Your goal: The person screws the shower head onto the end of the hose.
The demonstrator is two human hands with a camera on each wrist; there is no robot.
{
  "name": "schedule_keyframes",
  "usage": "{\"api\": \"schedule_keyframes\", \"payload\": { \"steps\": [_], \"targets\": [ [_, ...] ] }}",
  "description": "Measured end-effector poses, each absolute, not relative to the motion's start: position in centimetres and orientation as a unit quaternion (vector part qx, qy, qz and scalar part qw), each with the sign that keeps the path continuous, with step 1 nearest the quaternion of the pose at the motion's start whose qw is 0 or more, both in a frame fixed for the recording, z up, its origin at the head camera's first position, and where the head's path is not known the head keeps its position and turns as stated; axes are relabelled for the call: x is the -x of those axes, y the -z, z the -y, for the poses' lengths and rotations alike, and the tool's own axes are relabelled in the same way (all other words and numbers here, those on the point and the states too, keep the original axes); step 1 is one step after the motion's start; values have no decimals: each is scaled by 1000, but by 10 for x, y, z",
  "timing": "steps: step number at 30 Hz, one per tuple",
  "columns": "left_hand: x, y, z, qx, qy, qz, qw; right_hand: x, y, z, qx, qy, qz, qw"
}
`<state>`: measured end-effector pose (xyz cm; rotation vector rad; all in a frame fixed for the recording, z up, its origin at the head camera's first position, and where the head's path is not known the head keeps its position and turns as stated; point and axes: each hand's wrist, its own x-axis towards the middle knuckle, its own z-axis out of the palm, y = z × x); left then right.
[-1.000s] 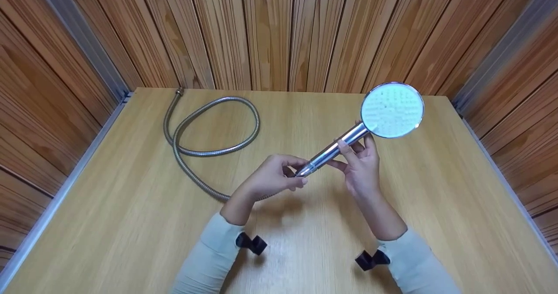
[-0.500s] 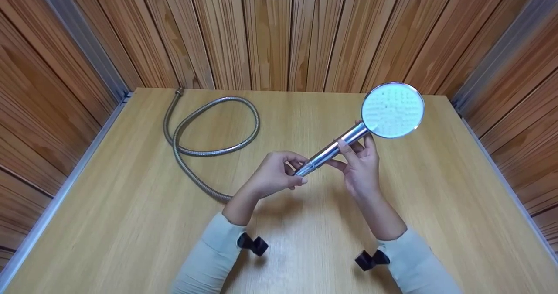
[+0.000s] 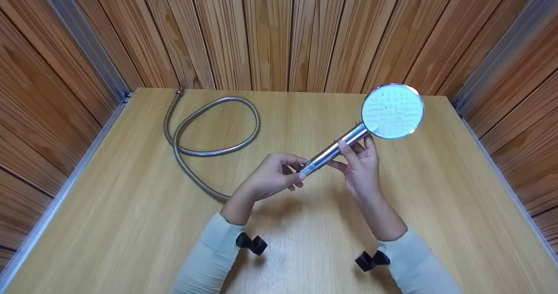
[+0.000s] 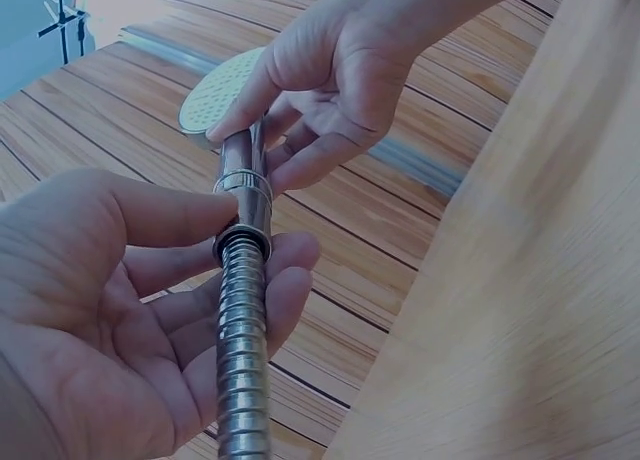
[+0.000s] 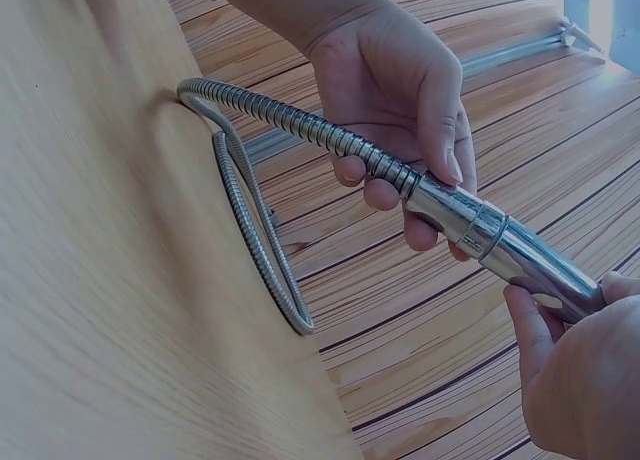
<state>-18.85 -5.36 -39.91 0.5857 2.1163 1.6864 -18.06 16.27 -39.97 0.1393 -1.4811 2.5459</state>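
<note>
A chrome shower head with a round pale face is held tilted above the table, its face up and to the right. My right hand grips its handle between thumb and fingers. At the handle's lower end, my left hand pinches the smooth metal hose nut with thumb and fingers. The nut sits against the handle end, and the ribbed metal shower hose runs out of it, past the left palm. In the right wrist view the hose curves down to the table.
The rest of the hose lies looped on the left of the wooden table, its free end fitting at the back edge. Wood-plank walls stand behind and at both sides. Each sleeved wrist carries a small black camera mount.
The left hand's thumb and fingers have shifted slightly around the hose nut. The right hand and shower head have stayed nearly still.
</note>
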Motion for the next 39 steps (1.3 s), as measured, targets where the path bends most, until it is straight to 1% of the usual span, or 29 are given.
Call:
{"api": "schedule_keyframes", "payload": {
  "steps": [5, 9, 12, 17, 19, 22, 25, 27, 32, 39],
  "targets": [
    [188, 401, 51, -197, -606, -755, 155, 181, 399, -162, -45, -857, 503, 101],
    [187, 400, 49, -191, -603, -762, 141, 181, 399, -161, -51, -858, 502, 100],
    [187, 398, 50, -198, -592, -767, 149, 181, 400, -161, -56, -860, 498, 100],
    [189, 395, 55, -217, -582, -761, 187, 181, 400, -161, -46, -864, 492, 99],
    [190, 395, 56, -224, -579, -760, 193, 181, 400, -160, -40, -867, 487, 102],
    [189, 395, 56, -221, -581, -760, 189, 181, 400, -158, -35, -869, 481, 108],
    [188, 396, 55, -209, -588, -762, 175, 181, 400, -158, -39, -869, 481, 113],
    [187, 397, 53, -200, -592, -763, 165, 181, 400, -158, -42, -866, 486, 110],
    [188, 398, 53, -209, -589, -767, 145, 181, 399, -160, -47, -862, 494, 102],
    [189, 397, 56, -218, -590, -758, 173, 182, 399, -161, -38, -862, 496, 97]
  ]
}}
